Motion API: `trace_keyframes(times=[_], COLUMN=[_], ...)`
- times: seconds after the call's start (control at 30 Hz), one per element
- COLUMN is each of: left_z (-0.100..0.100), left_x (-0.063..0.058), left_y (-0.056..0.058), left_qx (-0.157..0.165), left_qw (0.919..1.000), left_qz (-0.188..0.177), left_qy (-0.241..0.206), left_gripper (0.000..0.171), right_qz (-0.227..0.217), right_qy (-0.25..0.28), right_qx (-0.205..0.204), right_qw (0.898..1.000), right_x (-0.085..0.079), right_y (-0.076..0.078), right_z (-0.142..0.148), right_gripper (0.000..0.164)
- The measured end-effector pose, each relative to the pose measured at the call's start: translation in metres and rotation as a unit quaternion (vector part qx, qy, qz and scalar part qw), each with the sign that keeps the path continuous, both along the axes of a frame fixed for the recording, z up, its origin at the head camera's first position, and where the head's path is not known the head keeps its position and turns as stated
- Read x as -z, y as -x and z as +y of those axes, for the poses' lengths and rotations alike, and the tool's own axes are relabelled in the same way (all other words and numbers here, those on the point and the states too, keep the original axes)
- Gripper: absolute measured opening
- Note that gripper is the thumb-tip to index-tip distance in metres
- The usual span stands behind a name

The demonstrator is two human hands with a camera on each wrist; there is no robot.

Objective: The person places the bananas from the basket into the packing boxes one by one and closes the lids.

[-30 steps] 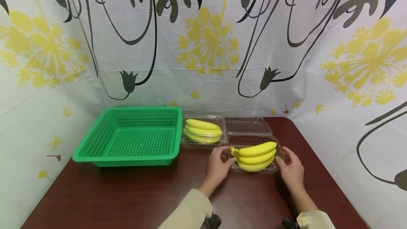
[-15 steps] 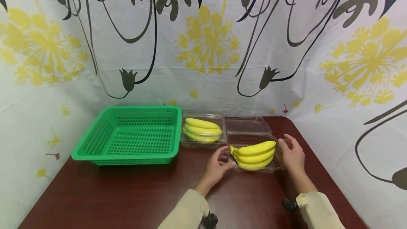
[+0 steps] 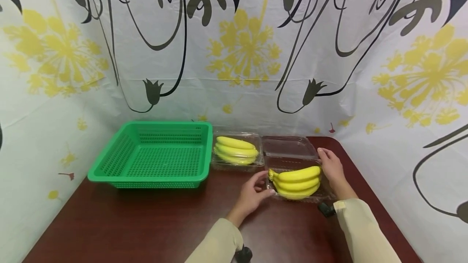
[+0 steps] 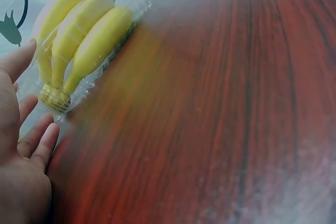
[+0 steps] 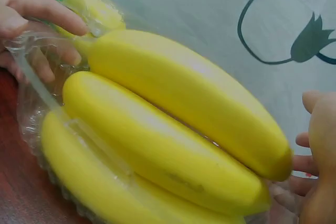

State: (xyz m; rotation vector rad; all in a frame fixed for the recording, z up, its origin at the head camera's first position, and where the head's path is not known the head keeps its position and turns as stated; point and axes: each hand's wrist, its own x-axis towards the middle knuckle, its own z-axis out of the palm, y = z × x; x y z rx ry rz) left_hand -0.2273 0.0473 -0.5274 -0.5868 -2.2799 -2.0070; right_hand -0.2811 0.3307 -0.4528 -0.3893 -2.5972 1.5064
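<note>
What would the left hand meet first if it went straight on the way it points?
Most likely the left wall of the open clear container, with the bananas behind it. The left hand is so near that it may already touch; depth is unclear.

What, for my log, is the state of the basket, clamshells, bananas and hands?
Green slotted basket: upright, uncovered
Left clear clamshell: closed
Left banana bunch: enclosed
Right clear clamshell: lid folded back
Right banana bunch: uncovered
Left hand: fingers spread
Right hand: fingers loosely extended
</note>
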Motion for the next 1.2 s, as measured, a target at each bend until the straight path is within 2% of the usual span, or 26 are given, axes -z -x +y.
trace_keyframes(times=[0.37, 0.73, 0.93, 1.2], left_z=[0.002, 0.002, 0.001, 0.000], left_x=[0.000, 0.003, 0.001, 0.000], left_y=[-0.002, -0.001, -0.003, -0.004], left_qx=[0.002, 0.023, 0.032, 0.028], left_qw=[0.9998, 0.9989, 0.9990, 0.9991], left_qz=[0.019, 0.037, 0.026, 0.029], left_qy=[0.009, 0.014, 0.017, 0.013], left_gripper=[0.059, 0.059, 0.059, 0.059], right_qz=[-0.017, 0.001, -0.016, -0.028], right_qy=[-0.020, -0.031, -0.042, -0.045], right_qx=[-0.059, -0.049, -0.047, -0.047], right_qw=[0.998, 0.998, 0.998, 0.998], right_x=[0.010, 0.012, 0.011, 0.011], right_y=[0.004, 0.000, -0.002, -0.004], right_z=[0.001, -0.002, -0.003, -0.003], right_gripper=[0.084, 0.076, 0.084, 0.084])
